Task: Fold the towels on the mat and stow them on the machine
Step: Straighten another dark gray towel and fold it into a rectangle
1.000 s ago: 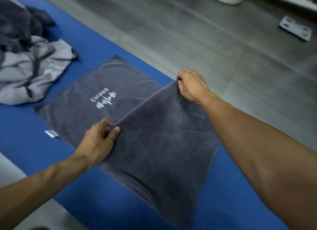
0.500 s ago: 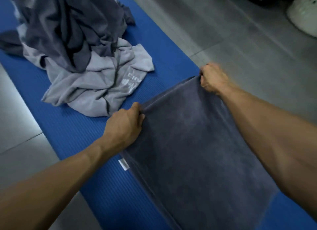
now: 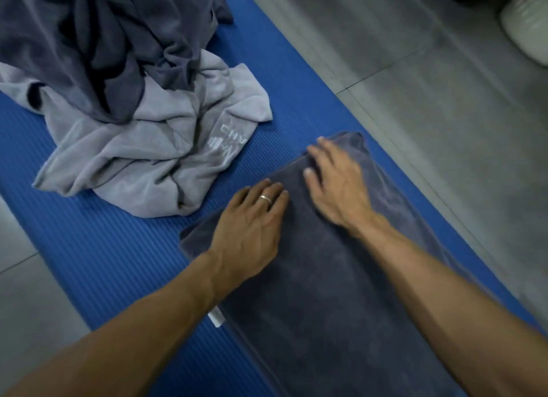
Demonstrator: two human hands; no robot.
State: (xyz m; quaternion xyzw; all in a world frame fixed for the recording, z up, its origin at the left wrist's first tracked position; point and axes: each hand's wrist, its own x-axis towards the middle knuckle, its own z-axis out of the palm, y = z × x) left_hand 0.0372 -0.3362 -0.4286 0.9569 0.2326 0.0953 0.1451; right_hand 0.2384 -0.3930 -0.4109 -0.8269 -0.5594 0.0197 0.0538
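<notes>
Both palms flat on folded towel

Folded dark grey towel (image 3: 341,293) lying on blue mat (image 3: 98,248). Left hand (image 3: 252,227) and right hand (image 3: 335,183) pressing on its far end, fingers straight, gripping nothing. Unfolded towel pile (image 3: 124,106) just beyond on mat. White tag (image 3: 216,318) at towel's left edge.

The light grey towel (image 3: 154,147), crumpled on the mat up and to the left of the left hand (image 3: 252,224), bears white print: a bar-shaped logo with letters that look like "AHC", seen upside down and partly folded under. The small white tag (image 3: 216,318) by the left forearm shows nothing readable.
</notes>
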